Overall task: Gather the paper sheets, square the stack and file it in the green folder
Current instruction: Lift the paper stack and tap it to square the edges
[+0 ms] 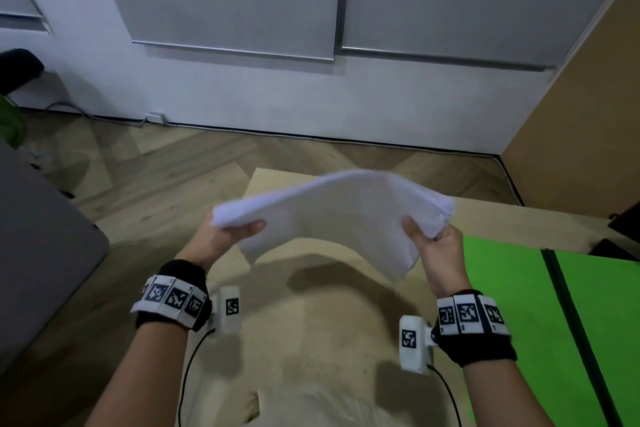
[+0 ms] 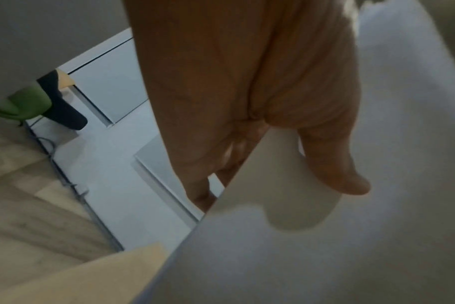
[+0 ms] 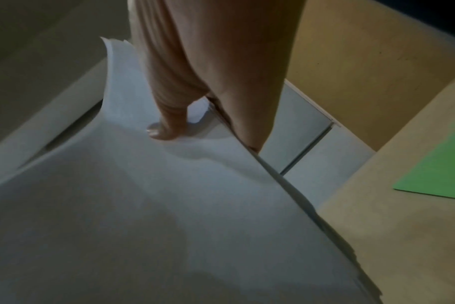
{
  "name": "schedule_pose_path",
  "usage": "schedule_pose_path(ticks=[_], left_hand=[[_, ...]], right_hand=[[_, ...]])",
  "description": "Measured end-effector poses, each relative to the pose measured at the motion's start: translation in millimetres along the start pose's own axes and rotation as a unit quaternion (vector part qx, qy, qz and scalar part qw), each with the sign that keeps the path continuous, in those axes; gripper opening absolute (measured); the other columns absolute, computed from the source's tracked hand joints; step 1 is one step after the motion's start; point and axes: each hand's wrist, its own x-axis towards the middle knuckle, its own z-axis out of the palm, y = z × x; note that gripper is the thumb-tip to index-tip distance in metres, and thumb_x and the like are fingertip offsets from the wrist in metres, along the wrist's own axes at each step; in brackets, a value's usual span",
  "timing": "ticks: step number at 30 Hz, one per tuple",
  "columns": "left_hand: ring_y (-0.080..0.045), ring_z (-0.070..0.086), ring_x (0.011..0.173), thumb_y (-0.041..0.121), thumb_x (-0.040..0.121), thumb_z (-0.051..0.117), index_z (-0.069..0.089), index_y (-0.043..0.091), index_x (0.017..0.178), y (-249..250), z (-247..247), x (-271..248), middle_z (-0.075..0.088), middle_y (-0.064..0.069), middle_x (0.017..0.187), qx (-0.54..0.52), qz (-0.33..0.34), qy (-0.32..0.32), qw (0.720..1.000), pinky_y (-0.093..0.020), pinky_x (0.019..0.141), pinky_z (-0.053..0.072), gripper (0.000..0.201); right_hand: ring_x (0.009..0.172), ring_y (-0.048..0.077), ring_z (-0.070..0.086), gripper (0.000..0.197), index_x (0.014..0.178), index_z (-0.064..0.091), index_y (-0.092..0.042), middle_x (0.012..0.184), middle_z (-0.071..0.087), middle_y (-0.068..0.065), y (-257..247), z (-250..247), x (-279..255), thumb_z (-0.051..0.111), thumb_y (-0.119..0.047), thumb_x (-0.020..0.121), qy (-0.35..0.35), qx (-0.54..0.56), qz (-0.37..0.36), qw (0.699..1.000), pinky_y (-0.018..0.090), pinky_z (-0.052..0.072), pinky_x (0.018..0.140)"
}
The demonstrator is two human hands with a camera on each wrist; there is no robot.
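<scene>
Paper stack (image 1: 332, 215): gathered, not yet squared or filed
Left hand (image 1: 221, 236) and right hand (image 1: 438, 246) each pinch an end, sheets bowed, right edge fanned; green folder (image 1: 519, 305) lies open, near right

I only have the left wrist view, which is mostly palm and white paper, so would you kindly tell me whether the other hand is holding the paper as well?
Observer: Yes. In the head view the right hand grips the far end of the paper stack, while the left hand grips the near end, and the stack bows upward between them above the table.
Operator: Thank you. Are the sheets squared yet?
Observer: Not yet. At the right hand's end the sheet edges are fanned and staggered.
Operator: And where is the green folder?
Observer: The green folder lies open and flat on the table, to the right of the right hand.
</scene>
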Motion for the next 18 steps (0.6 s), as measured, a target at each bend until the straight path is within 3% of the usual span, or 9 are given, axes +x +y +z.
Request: schedule_pose_path(ticks=[2,5,8,10,13,14,16,17,18], left_hand=[[-0.017,0.070,0.101,0.015,0.076,0.080,0.076,0.017,0.102,-15,2,1,0.078,0.003,0.102,0.054,-0.002,-0.015,0.998,-0.028,0.086,0.055,0.027],[-0.024,0.070,0.099,0.039,0.059,0.083,0.076,0.011,0.103,-37,13,4,0.077,-0.004,0.102,0.043,-0.036,0.031,0.998,-0.026,0.076,0.054,0.054],[-0.019,0.070,0.094,0.040,0.060,0.084,0.074,0.015,0.101,-42,28,8,0.075,0.000,0.098,-0.027,-0.052,0.122,0.991,-0.025,0.075,0.052,0.049],[-0.011,0.068,0.089,0.048,0.057,0.081,0.069,0.018,0.111,-38,36,12,0.071,0.005,0.099,-0.054,-0.039,0.160,0.985,-0.023,0.075,0.051,0.063],[-0.014,0.066,0.083,0.042,0.071,0.079,0.065,0.016,0.118,-31,47,19,0.069,0.000,0.098,-0.104,-0.057,0.215,0.969,-0.026,0.071,0.051,0.056],[-0.016,0.066,0.084,0.040,0.075,0.077,0.066,0.016,0.116,-28,50,19,0.069,-0.001,0.098,-0.108,-0.064,0.231,0.965,-0.027,0.071,0.051,0.049],[-0.013,0.066,0.084,0.040,0.078,0.075,0.068,0.017,0.107,-26,51,22,0.069,0.002,0.094,-0.094,-0.072,0.230,0.966,-0.023,0.069,0.051,0.038],[-0.010,0.066,0.081,0.041,0.077,0.075,0.068,0.016,0.106,-25,50,22,0.069,0.004,0.091,-0.084,-0.068,0.204,0.973,-0.020,0.065,0.051,0.039],[-0.008,0.067,0.079,0.043,0.073,0.077,0.068,0.015,0.107,-25,48,22,0.070,0.004,0.091,-0.080,-0.063,0.166,0.981,-0.017,0.062,0.052,0.046]], right_hand=[[0.065,-0.003,0.067,0.008,0.082,0.069,-0.018,0.066,0.074,-0.019,10,4,-4,0.071,-0.011,0.080,0.003,-0.009,0.014,1.000,0.013,0.053,0.060],[0.078,0.010,0.064,0.003,0.080,0.069,-0.021,0.078,0.073,-0.010,27,11,-6,0.072,-0.021,0.079,0.043,-0.005,0.056,0.997,0.016,0.052,0.065],[0.076,0.012,0.060,0.015,0.079,0.069,-0.017,0.082,0.069,0.000,31,18,-3,0.072,-0.032,0.079,0.097,0.008,0.058,0.994,0.025,0.049,0.069],[0.078,0.016,0.060,0.015,0.079,0.068,-0.016,0.081,0.068,0.000,31,22,2,0.070,-0.030,0.080,0.122,0.009,0.045,0.991,0.029,0.048,0.071],[0.095,0.028,0.064,0.012,0.092,0.067,-0.015,0.092,0.067,-0.001,31,24,5,0.065,-0.024,0.084,0.158,-0.019,0.031,0.987,0.034,0.050,0.082],[0.103,0.027,0.063,0.022,0.105,0.064,-0.015,0.101,0.065,-0.002,30,24,4,0.065,-0.024,0.085,0.149,-0.021,0.027,0.988,0.035,0.049,0.089],[0.109,0.018,0.058,0.060,0.137,0.040,-0.024,0.120,0.055,-0.008,34,19,2,0.068,-0.026,0.084,0.087,0.006,0.068,0.994,0.032,0.046,0.097],[0.111,0.015,0.056,0.075,0.143,0.029,-0.030,0.125,0.051,-0.009,39,15,2,0.071,-0.024,0.081,0.046,0.007,0.099,0.994,0.032,0.044,0.099],[0.112,0.015,0.057,0.081,0.144,0.028,-0.029,0.127,0.051,-0.008,47,11,4,0.074,-0.022,0.078,0.010,-0.010,0.116,0.993,0.033,0.045,0.098]])
